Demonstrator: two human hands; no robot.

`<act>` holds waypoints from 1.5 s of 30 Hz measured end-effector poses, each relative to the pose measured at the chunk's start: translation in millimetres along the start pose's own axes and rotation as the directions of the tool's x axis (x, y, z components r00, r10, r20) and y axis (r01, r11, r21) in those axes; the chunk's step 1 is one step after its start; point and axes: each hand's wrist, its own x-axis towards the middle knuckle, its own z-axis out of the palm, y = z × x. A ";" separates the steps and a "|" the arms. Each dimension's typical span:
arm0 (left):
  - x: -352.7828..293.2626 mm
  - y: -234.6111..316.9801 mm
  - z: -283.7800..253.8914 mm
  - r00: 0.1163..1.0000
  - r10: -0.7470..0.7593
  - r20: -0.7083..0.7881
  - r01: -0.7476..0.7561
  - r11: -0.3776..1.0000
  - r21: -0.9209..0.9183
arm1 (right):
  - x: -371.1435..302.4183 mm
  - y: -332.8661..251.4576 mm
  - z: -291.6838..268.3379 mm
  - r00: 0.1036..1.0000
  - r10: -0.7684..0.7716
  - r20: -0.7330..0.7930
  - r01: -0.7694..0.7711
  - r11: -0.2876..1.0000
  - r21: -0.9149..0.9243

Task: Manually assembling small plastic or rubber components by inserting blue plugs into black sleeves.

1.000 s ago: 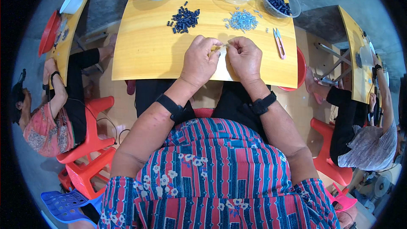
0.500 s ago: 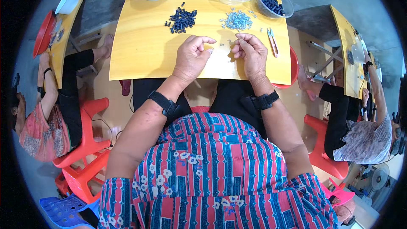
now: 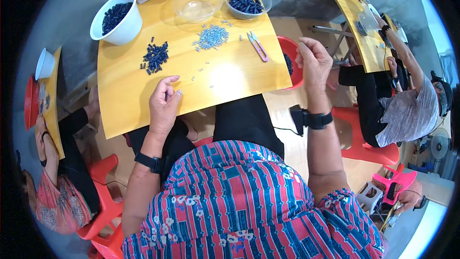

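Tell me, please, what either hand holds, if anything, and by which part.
Nothing shows in the bare left hand; whether the bare, curled right hand near the round red plastic basin holds something is unclear.

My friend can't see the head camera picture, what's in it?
A person's bare left hand is over the near edge of a yellow table, with the right hand near a red basin past the table's right side. On the table lie piles of black pieces and clear pieces, plus pink-handled snips.

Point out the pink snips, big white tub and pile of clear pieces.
Pink snips (image 3: 263, 56): head view, on the handle.
Big white tub (image 3: 127, 29): head view, on the outer wall.
Pile of clear pieces (image 3: 212, 37): head view, on its middle.
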 end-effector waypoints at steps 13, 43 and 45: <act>-0.8 0.8 -14.5 0.909 -0.328 0.257 0.408 0.823 -0.394 | 3.8 18.5 -12.3 0.975 0.167 0.149 -0.113 0.943 -0.314; -26.9 32.3 -20.7 0.886 -0.137 0.444 0.456 0.439 -0.774 | -116.6 -34.9 161.5 0.527 -0.267 0.807 0.436 0.900 0.013; -26.9 34.0 -20.8 0.891 -0.122 0.437 0.446 0.417 -0.792 | -115.4 -36.5 158.6 0.531 -0.275 0.801 0.445 0.896 0.012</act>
